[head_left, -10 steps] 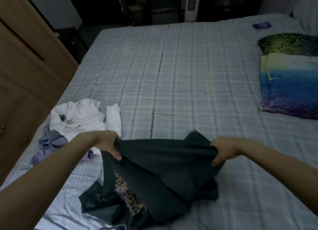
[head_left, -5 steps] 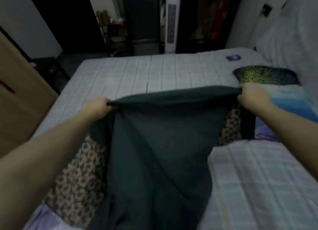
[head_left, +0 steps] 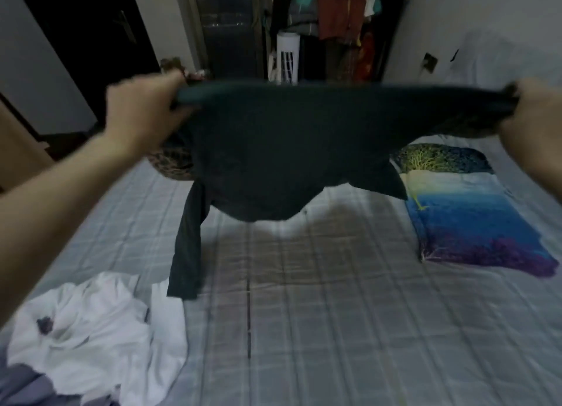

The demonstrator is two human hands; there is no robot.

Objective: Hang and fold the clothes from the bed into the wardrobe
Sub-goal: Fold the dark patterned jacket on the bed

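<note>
a dark green long-sleeved top is hanging stretched wide above the bed, one sleeve dangling; a crumpled white garment is lying near the bed's left edge.

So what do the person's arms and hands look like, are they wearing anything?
Both arms are bare, with no sleeves in view. The left hand and right hand show no gloves, rings or watch, though the picture is blurry.
</note>
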